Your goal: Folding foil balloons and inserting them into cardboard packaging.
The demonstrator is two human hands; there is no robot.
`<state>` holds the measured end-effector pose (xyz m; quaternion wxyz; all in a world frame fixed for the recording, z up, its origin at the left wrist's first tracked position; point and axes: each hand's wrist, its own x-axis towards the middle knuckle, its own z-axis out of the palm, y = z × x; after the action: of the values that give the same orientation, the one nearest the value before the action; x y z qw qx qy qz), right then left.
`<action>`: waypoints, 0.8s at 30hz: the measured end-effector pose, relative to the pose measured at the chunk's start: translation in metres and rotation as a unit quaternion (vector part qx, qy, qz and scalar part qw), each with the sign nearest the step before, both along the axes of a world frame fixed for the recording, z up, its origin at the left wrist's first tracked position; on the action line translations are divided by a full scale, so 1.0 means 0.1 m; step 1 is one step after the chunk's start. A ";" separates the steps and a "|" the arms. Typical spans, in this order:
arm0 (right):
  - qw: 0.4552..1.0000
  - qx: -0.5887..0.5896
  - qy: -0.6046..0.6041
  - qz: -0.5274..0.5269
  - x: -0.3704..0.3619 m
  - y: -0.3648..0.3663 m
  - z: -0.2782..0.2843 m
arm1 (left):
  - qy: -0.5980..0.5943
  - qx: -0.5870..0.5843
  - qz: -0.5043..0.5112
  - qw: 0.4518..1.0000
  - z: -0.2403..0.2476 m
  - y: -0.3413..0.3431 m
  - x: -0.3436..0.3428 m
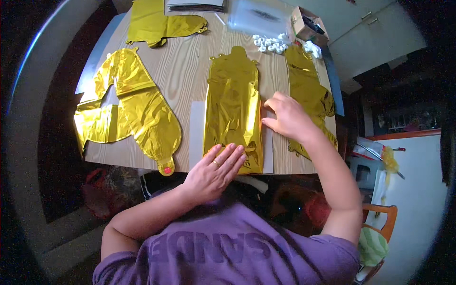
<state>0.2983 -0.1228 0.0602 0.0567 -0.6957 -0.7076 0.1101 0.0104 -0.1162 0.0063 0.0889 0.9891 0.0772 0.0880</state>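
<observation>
A flat gold foil balloon [232,102], folded into a long strip, lies in front of me over a white sheet [196,126] that shows along both its sides. My left hand [213,171] rests flat on the balloon's near end, fingers stretched out. At its right edge is my right hand [289,116], with bent fingers and the thumb apart from them; the fingertips are at or just beside the foil. Another gold foil balloon [151,111] with a slit-like opening spreads out at the left. A third gold balloon [304,78] lies partly behind my right hand and forearm.
One more gold balloon [152,23] lies at the far left of the wooden table [183,71]. Along the far side are a stack of flat sheets [195,5], clear plastic bags [256,16], small white pieces [270,43] and an open box [308,26]. A wooden chair [387,221] stands at right.
</observation>
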 end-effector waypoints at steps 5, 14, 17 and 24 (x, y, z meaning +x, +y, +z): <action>0.998 -0.068 -0.004 -0.009 0.06 0.05 0.05 | 0.002 0.002 -0.020 1.000 0.03 0.01 -0.02; 0.737 -0.246 0.545 -0.315 0.09 -0.19 -0.02 | -0.021 -0.015 -0.027 0.999 0.01 0.04 -0.04; 0.766 -0.202 0.524 -0.312 0.00 -0.27 -0.11 | -0.026 -0.025 -0.015 0.999 0.03 0.04 -0.06; 0.829 0.109 0.427 -0.344 0.34 0.14 -0.11 | -0.029 -0.009 0.008 0.999 -0.02 0.01 -0.04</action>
<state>0.3321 -0.1087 0.0488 0.4625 -0.7672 -0.3352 0.2918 0.0060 -0.1150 0.0047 0.0997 0.9846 0.0828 0.1171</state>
